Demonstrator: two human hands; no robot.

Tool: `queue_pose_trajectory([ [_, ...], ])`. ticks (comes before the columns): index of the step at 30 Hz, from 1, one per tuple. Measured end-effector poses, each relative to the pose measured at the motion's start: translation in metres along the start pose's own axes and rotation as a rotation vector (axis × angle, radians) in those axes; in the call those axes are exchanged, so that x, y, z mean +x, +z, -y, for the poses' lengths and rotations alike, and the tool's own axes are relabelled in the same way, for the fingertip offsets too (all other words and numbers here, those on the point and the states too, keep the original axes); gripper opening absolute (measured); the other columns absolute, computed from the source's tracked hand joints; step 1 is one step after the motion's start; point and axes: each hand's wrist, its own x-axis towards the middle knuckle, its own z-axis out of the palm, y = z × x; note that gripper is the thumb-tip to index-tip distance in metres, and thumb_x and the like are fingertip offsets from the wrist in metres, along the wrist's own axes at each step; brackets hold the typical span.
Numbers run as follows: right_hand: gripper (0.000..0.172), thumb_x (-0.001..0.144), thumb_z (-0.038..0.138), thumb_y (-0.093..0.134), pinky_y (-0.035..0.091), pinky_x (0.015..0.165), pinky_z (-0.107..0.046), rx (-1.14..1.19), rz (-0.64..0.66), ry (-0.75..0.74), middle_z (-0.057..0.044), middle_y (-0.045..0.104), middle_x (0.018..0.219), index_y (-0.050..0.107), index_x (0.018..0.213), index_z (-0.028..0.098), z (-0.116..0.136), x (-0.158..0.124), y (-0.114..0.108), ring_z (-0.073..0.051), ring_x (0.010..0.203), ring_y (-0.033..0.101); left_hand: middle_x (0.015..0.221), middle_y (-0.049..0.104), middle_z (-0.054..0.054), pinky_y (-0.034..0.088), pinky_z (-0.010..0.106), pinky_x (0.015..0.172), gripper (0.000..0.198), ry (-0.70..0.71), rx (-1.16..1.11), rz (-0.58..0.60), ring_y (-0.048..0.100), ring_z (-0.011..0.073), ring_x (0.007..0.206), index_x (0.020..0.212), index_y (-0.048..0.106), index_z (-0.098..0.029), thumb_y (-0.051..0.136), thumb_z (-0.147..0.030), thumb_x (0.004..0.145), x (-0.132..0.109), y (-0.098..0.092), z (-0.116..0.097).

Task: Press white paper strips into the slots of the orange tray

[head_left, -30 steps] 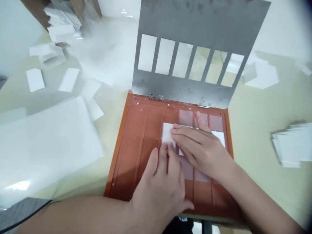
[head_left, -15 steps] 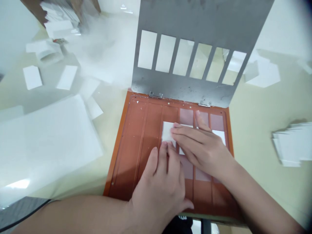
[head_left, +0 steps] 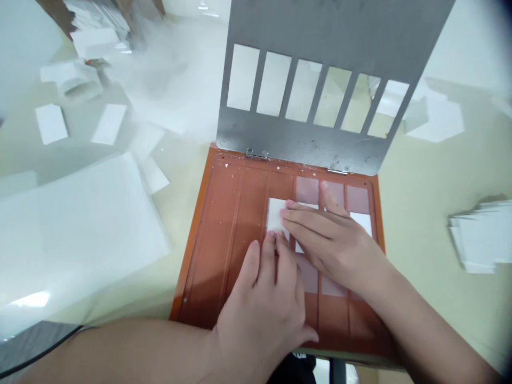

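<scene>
on white card point(head_left: 275, 214) — left hand point(head_left: 260, 304), right hand point(head_left: 332, 245) unmoved

On the tabletop point(head_left: 416, 224) — tray point(head_left: 210, 250) at center, hinged plate point(head_left: 304, 141) just behind it, large sheet point(head_left: 80, 240) to its left, card stack point(head_left: 482, 237) to its right.

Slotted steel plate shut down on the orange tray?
No, the grey steel plate with six rectangular slots stands hinged up from the far edge of the orange tray.

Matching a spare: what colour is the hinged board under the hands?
The board is rust orange; head view.
</scene>
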Motion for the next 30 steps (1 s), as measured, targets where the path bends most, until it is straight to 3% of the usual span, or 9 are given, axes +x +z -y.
queue_pose_trajectory([
  [10,0.021,0.094,0.006,0.050,0.041,0.117,-0.052,-0.054,0.053,-0.038,-0.007,0.075,0.099,0.069,0.097,0.014,-0.001,0.002,-0.003,-0.022,0.107,0.070,0.126,0.069,0.020,0.048,0.044,0.097,0.096,-0.003,-0.004,-0.019,0.065,0.0347,0.115,0.119,0.072,-0.008,0.071,-0.082,0.058,-0.001,0.001,0.000],
  [19,0.023,0.091,0.005,0.051,0.034,0.118,-0.053,-0.020,0.086,-0.024,-0.005,0.076,0.105,0.069,0.098,0.015,-0.003,0.000,-0.005,-0.024,0.108,0.067,0.128,0.067,0.021,0.046,0.045,0.100,0.099,0.005,0.000,0.006,0.063,0.0367,0.118,0.123,0.069,-0.006,0.070,-0.082,0.059,-0.003,0.004,-0.002],
  [23,0.021,0.091,0.006,0.051,0.026,0.118,-0.053,0.030,0.057,-0.009,0.000,0.076,0.099,0.068,0.088,0.019,-0.003,-0.002,-0.006,-0.024,0.109,0.064,0.129,0.066,0.022,0.045,0.045,0.101,0.098,0.005,0.007,0.012,0.062,0.0367,0.118,0.122,0.070,-0.006,0.069,-0.082,0.060,-0.003,0.004,-0.002],
  [30,0.030,0.094,0.008,0.046,0.025,0.095,-0.046,-0.105,-0.014,0.083,-0.004,0.070,0.097,0.069,0.105,0.022,0.001,-0.003,0.006,-0.019,0.092,0.056,0.131,0.062,0.027,0.041,0.049,0.106,0.101,-0.004,0.003,0.051,0.059,0.0405,0.120,0.124,0.067,-0.001,0.066,-0.083,0.064,-0.001,0.008,-0.005],
])
